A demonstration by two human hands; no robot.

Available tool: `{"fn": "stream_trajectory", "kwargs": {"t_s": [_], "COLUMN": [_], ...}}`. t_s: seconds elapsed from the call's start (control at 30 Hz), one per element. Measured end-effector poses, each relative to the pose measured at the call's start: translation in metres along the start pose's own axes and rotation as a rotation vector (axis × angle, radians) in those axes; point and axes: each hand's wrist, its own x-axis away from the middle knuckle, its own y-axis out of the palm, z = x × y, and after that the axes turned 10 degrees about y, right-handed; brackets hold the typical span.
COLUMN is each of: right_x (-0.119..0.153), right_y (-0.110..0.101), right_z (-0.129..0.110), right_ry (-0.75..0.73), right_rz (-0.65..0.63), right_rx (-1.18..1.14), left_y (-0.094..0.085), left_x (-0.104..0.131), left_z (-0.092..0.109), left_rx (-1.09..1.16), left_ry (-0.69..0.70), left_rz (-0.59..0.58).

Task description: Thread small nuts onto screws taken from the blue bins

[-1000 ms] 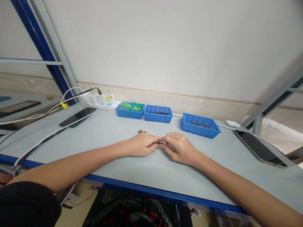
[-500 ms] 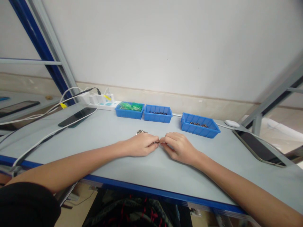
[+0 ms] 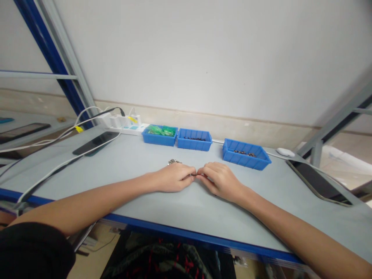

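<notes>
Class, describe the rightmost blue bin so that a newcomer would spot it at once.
Along the back of the grey table, look just beyond the right hand. The blue bin there holds small brownish pieces; a gap separates it from the other two blue bins, which stand close together.

My left sleeve (image 3: pixel 37 252) is plain black and wide, its rounded hem (image 3: pixel 69 243) stopping near the elbow. My forearms (image 3: pixel 110 197), left hand (image 3: pixel 171 178) and right hand (image 3: pixel 223 182) are bare. Lower down I wear a patterned garment (image 3: pixel 167 260), mottled black and grey-green with thin red streaks.
</notes>
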Motion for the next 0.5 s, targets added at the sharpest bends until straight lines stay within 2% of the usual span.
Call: {"fn": "stream_trajectory", "kwargs": {"t_s": [0.5], "right_x": [0.0003], "right_y": [-0.0029], "right_z": [-0.0027], "right_ry": [-0.013], "right_rz": [-0.03], "right_rx": [-0.052], "left_y": [0.0006], "left_x": [-0.0002], "left_z": [0.0], "left_rx": [-0.009], "left_ry": [-0.004], "left_rz": [0.003]}}
